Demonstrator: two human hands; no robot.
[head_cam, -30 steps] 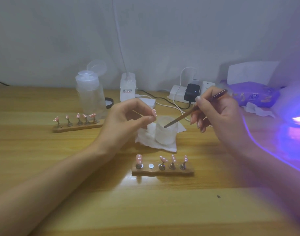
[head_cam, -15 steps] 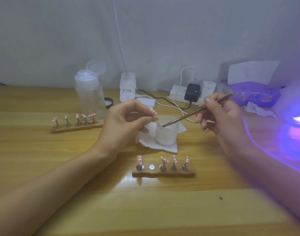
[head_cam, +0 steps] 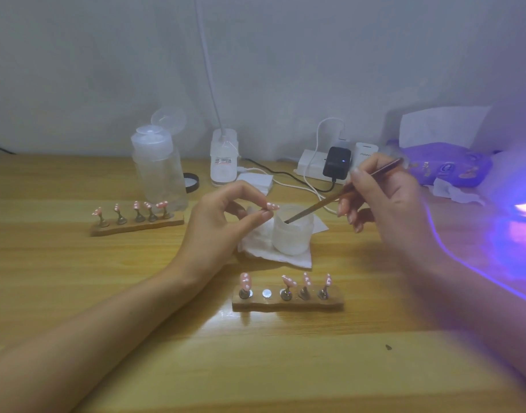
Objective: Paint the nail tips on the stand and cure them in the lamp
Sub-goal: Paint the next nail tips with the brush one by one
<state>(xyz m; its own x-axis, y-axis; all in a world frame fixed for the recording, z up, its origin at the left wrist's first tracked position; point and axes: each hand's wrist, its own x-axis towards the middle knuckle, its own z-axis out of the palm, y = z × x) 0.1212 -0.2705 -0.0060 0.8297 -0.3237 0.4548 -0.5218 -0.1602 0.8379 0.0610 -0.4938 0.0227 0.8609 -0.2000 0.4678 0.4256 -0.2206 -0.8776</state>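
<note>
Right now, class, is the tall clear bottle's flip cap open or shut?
Open. The flip cap stands raised behind the top of the clear bottle, hinged back.

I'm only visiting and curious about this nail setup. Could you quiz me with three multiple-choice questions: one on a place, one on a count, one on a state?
1. Where is the tip of the brush?
A) in the frosted jar
B) against the wall
C) up in the air

2. How many nail tips stand on the near stand?
A) two
B) four
C) six

3. What is the left hand doing?
A) lying flat and empty
B) pinching a pink nail tip
C) curled into an empty fist

Answers:
1 A: the right hand holds the brush slanted down into the jar.
2 B: four tips stand there, and one spot is bare.
3 B: the dotted tip shows between thumb and finger.
</note>
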